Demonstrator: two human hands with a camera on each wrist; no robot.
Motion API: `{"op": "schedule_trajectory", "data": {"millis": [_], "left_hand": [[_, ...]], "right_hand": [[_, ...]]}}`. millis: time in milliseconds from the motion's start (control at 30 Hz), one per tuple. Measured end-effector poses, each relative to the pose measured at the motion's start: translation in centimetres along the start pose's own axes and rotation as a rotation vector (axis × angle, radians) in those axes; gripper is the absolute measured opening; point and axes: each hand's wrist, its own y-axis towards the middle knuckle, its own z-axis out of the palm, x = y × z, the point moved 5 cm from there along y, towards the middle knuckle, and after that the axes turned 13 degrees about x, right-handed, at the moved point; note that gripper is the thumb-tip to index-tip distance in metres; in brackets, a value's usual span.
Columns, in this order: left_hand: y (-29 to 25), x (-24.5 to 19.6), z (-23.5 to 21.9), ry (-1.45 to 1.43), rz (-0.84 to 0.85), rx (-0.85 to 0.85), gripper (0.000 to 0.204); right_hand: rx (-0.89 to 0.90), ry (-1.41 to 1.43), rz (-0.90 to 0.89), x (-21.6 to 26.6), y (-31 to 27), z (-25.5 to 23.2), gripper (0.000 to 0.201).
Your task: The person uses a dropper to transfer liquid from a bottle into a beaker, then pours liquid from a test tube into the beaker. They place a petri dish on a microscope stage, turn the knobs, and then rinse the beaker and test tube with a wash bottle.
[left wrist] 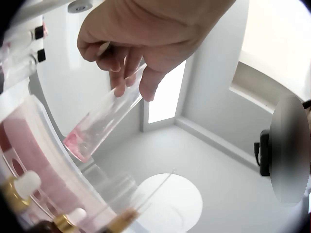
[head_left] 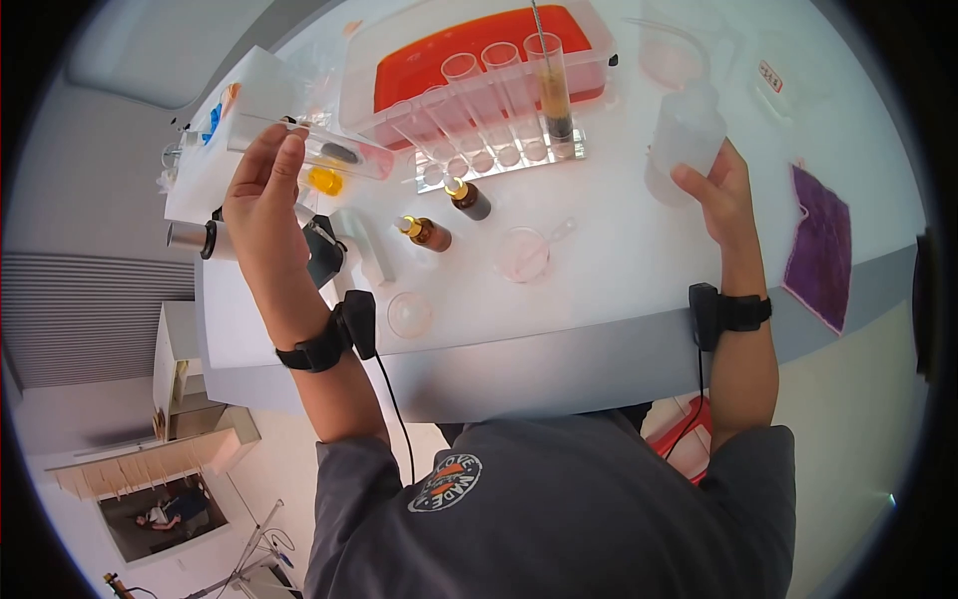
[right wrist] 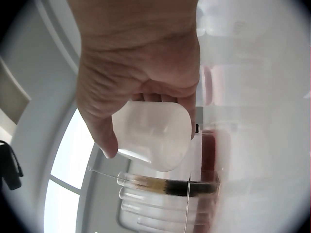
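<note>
My left hand (head_left: 267,205) pinches a clear test tube (head_left: 371,160) between thumb and fingers. The tube slants downward in the left wrist view, with pink residue (left wrist: 77,143) at its closed end. My right hand (head_left: 726,195) grips a translucent white plastic bottle (head_left: 689,130), thumb on one side and fingers round the other. Between the hands, a clear rack (head_left: 571,148) holds several test tubes. One tube (head_left: 556,95) contains yellowish and black layers, and a thin rod sticks out of it; the other tubes look clear.
Behind the rack stands a clear plastic box (head_left: 359,75) with orange-red inside. Two brown dropper bottles (head_left: 431,236) stand before the rack. Nearer are a shallow dish (head_left: 524,258) and a small round dish (head_left: 409,314). A purple cloth (head_left: 823,240) lies at the right edge.
</note>
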Motion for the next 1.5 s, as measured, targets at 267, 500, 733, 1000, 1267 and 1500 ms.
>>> {"op": "schedule_trajectory", "data": {"millis": [267,500,733,1000,1267,1500], "left_hand": [[0.7,-0.5,-0.5,-0.037,-0.010,0.031,0.032],[1.4,-1.3,-0.5,-0.029,-0.025,0.010,0.034],[2.8,-2.5,-0.4,-0.128,0.036,0.042,0.041],[5.4,-2.8,-0.3,-0.078,0.111,0.109,0.039],[7.3,-3.4,-0.1,-0.030,0.100,0.073,0.039],[10.2,-2.2,0.3,0.054,0.097,0.103,0.043]], "right_hand": [[-0.006,0.018,0.006,-0.1,0.1,-0.2,0.062],[-0.010,0.023,0.014,-0.2,0.1,-0.3,0.064],[-0.014,0.015,0.021,-0.5,0.1,-0.5,0.064],[-0.008,0.012,0.012,-1.0,0.2,-0.8,0.061],[0.007,0.028,0.027,-1.4,0.1,-1.1,0.061],[-0.006,0.022,0.004,-0.6,0.1,-0.7,0.061]]}}
